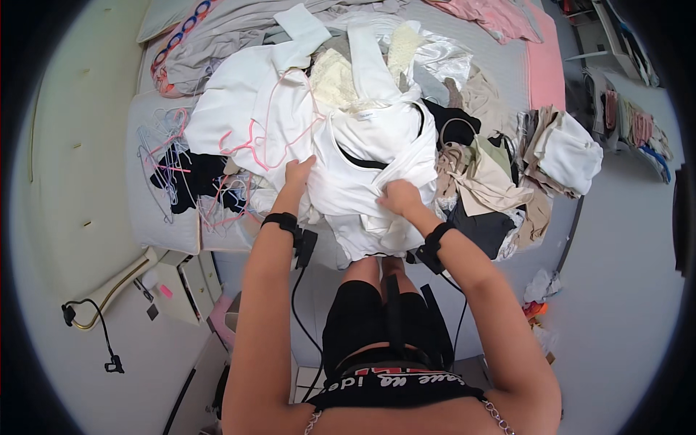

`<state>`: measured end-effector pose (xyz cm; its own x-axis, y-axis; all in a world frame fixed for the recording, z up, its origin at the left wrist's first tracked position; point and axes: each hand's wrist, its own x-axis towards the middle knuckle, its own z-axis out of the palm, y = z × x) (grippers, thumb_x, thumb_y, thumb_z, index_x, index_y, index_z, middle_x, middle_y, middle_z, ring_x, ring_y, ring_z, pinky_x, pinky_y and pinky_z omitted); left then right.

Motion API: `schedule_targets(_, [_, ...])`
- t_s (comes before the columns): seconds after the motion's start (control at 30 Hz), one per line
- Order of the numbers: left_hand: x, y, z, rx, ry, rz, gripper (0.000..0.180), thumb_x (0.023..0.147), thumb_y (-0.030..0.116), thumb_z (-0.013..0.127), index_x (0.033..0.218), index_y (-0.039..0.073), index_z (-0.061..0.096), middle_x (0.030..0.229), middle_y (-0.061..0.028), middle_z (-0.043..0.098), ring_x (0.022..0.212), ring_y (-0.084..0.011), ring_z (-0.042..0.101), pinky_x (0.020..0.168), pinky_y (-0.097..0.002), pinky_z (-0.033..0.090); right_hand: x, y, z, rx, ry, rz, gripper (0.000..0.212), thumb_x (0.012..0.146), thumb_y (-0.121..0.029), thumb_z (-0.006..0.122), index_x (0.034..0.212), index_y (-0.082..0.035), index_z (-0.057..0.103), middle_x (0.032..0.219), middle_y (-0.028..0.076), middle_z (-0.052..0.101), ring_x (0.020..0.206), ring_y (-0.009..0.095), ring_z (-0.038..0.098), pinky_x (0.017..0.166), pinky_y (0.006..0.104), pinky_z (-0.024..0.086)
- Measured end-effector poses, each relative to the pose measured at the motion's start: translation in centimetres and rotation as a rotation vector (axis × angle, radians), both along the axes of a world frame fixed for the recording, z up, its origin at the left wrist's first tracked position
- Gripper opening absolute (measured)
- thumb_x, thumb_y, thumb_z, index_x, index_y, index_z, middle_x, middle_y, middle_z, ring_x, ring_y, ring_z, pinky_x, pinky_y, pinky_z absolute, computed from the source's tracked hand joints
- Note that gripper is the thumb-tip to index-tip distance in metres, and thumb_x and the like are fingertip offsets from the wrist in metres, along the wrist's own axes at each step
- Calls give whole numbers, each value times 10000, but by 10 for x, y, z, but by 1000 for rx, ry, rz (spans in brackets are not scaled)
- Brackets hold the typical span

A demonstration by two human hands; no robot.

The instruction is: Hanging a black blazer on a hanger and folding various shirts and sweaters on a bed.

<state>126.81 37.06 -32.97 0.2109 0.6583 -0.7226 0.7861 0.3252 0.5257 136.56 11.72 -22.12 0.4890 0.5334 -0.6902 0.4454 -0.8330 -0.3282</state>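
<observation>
A white top (355, 190) with a scooped neckline and a black inner edge is spread between my hands at the near side of the bed. My left hand (299, 174) is closed on its left edge. My right hand (400, 197) pinches bunched fabric at its right front. Just beyond my left hand, a pink clothes hanger (262, 145) lies on another white garment (235, 101). A cream lace piece (335, 78) and white sleeves lie past the top. The fingertips of both hands are partly hidden in the cloth.
A tangle of hangers (170, 156) lies over black cloth at the left. Beige and dark clothes (482, 181) are heaped at the right, beside a folded white garment (569, 148). A white bedside cabinet (190, 283) stands at the lower left. Pink bedding (544, 65) covers the far right.
</observation>
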Motion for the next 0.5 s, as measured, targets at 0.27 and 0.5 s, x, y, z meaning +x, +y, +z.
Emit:
schedule_targets(0.27, [-13, 42, 24, 36, -406, -255, 249, 759, 86, 595, 991, 0, 569, 845, -63, 603, 744, -122, 552, 685, -250, 436, 24, -39, -18, 156, 339, 69, 248, 689, -234, 611, 840, -44, 663, 810, 161, 647, 762, 335, 619, 707, 404, 491])
schedule_targets(0.5, [0, 36, 27, -58, -288, -83, 341, 739, 113, 551, 1061, 2, 532, 846, -61, 570, 723, -146, 513, 681, -289, 423, 98, -51, -25, -88, -228, -172, 224, 755, -201, 533, 844, -38, 659, 894, 221, 621, 834, 383, 597, 742, 452, 481])
